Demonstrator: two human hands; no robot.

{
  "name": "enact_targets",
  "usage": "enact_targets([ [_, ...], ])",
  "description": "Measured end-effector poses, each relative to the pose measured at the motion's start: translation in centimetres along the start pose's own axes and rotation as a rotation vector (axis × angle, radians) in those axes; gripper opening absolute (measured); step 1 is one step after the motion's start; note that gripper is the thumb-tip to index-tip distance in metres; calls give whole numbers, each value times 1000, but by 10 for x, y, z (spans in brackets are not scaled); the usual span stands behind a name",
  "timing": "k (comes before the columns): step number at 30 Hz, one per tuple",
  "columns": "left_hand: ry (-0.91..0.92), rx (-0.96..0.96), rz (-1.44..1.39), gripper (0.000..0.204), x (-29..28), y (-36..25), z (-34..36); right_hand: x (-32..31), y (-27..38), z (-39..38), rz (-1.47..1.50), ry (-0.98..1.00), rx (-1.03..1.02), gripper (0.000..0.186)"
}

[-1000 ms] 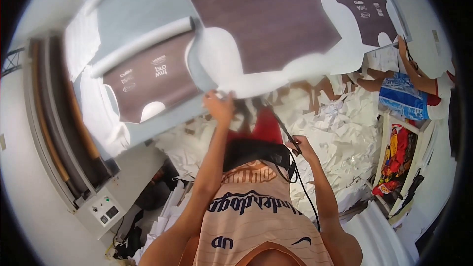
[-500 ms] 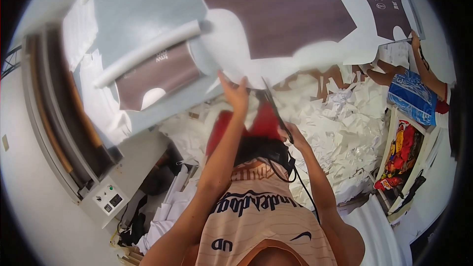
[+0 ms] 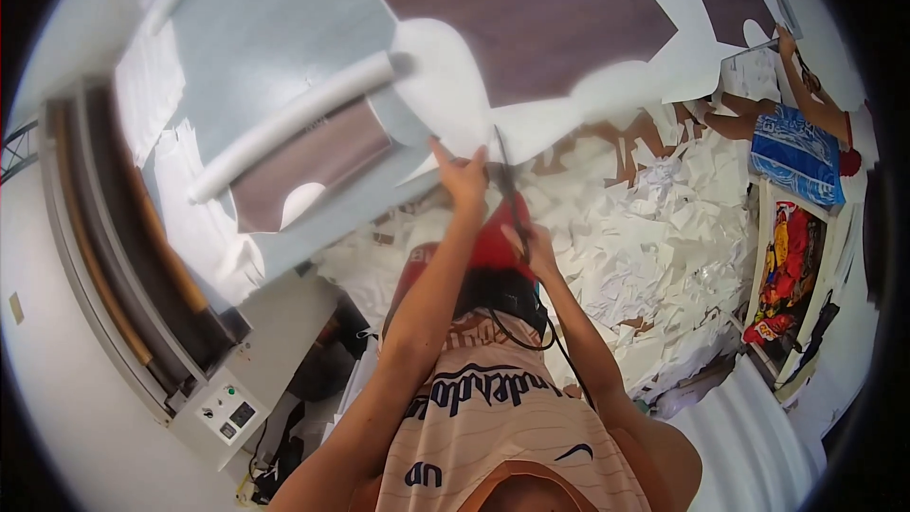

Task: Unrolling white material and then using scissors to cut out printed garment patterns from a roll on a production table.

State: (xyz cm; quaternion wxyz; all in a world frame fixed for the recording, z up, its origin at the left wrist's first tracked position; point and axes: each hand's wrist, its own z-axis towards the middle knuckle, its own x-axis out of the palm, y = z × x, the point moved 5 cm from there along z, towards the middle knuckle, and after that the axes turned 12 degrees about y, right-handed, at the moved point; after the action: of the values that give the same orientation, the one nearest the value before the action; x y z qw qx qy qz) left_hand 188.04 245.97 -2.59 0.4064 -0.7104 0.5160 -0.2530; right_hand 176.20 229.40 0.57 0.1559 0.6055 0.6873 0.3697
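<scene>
Printed paper (image 3: 531,28) lies across the counter (image 3: 284,19); my left hand (image 3: 463,175) has thumb and forefinger apart by its near edge, and my right hand (image 3: 534,251) clamps the scissors (image 3: 509,180). Best keep the paper flat, blades clear of my left fingers. Blur hides whether they touch; the far end is cut off.

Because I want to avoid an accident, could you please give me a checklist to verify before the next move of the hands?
1. Right hand holds the scissors: ok.
2. Left hand is at the edge of the white paper: ok.
3. Left fingers well clear of the scissors: not ok, close beside them.
4. Scissors shut: cannot tell, blurred.
5. Other person's hand away from the scissors: ok, far to the right.
</scene>
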Motion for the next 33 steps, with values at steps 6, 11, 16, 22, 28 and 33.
enact_targets([
  [6,-13,-11,-36,110,-5,10,1,-2,-16,5,-45,-59,-51,43],
  [11,13,-14,32,110,-12,11,4,2,2,14,91,-4,-72,41],
  [16,76,45,-35,109,-12,10,10,8,19,41,140,-44,-42,38],
  [22,58,45,3,109,-20,7,15,8,60,77,142,-31,-55,38],
  [28,97,43,34,105,-27,4,18,0,104,120,124,28,-70,38],
  [33,95,19,40,105,-46,8,23,-5,135,156,-81,73,-68,41],
])
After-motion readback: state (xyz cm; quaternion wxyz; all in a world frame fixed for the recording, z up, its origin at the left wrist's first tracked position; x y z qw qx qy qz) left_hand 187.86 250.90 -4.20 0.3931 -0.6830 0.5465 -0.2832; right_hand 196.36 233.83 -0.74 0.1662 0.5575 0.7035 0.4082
